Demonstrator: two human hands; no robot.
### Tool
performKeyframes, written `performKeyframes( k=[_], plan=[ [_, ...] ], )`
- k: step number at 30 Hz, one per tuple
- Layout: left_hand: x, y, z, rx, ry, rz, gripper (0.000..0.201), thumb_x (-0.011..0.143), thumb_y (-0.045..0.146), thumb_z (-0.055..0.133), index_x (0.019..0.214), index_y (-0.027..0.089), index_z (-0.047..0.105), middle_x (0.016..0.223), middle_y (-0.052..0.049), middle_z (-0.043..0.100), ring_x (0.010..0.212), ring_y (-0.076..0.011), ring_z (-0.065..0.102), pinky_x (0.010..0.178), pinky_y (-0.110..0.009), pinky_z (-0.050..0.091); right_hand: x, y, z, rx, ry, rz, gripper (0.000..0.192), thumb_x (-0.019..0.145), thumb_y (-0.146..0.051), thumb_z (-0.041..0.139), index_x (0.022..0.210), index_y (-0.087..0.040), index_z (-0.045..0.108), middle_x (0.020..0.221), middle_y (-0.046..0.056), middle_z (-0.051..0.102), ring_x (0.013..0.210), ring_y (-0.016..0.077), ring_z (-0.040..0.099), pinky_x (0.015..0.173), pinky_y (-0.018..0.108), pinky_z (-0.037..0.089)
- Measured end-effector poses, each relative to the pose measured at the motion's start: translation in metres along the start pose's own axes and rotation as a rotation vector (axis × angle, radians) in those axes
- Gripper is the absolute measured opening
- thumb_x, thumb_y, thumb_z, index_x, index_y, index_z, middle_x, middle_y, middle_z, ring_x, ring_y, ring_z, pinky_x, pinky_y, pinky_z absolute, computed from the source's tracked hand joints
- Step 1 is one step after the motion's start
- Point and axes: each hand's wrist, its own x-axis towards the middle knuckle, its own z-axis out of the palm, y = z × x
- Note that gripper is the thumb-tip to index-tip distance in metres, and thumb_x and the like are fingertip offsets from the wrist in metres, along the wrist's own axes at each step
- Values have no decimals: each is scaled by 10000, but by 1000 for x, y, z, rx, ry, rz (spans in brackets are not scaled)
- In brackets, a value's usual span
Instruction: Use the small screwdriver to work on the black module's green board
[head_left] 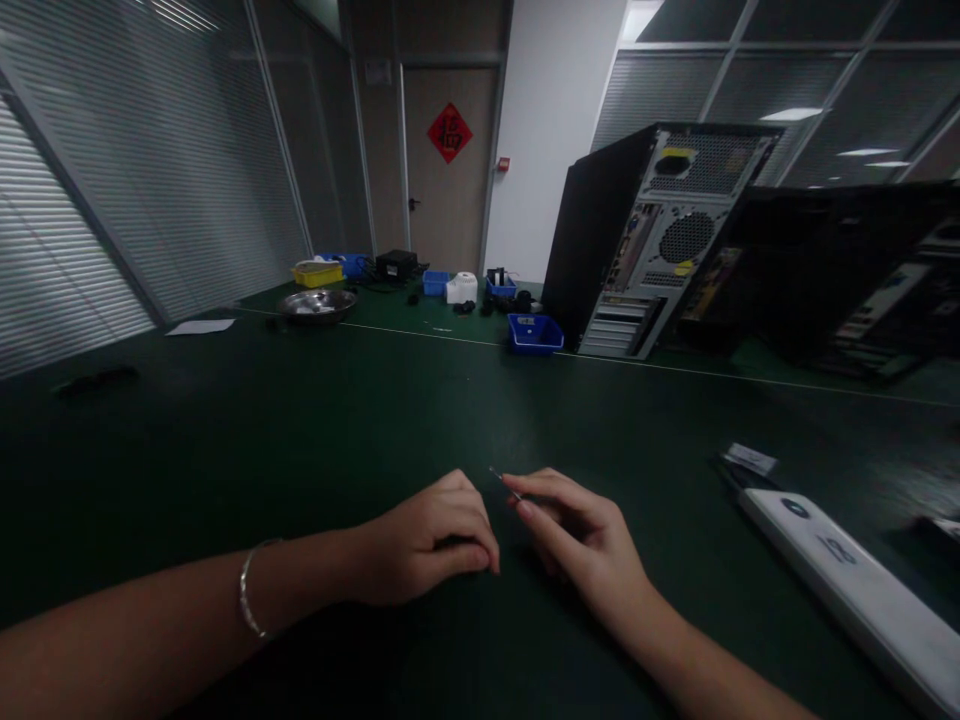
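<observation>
Between the thumb and index finger of my right hand is a small, thin metal piece, its far tip pointing up and left. Its exact kind is too small to make out. My left hand lies just left of it on the dark green table, loosely closed with the fingers curled down. Nothing shows in that hand, though its palm side is hidden. A silvery bracelet circles the left wrist. The two hands are close together but apart.
At right lies a long white device with a tag. A computer tower stands behind a blue bin. Farther back are a metal bowl, a yellow basket and small parts. Paper lies at left.
</observation>
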Motion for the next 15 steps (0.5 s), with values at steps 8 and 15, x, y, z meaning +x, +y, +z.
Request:
performKeyframes(
  k=[8, 15],
  plan=[
    [-4, 3, 3, 262, -87, 94, 279, 917, 243, 573, 1188, 263, 637, 1189, -86, 598, 1137, -248, 480, 989, -395, 362, 1, 1, 1, -78, -16, 23, 223, 911, -290, 601, 1089, -212, 709, 850, 30, 649, 477, 85, 510, 416, 220, 386],
    [-5, 9, 7, 437, 126, -15, 340, 846, 496, 606, 894, 160, 585, 873, -71, 597, 788, -225, 509, 728, -354, 374, 6, -9, -7, -268, -125, 3, 142, 876, -182, 584, 1007, -191, 639, 928, 45, 678, 860, 203, 631, 759, 308, 496]
  ],
)
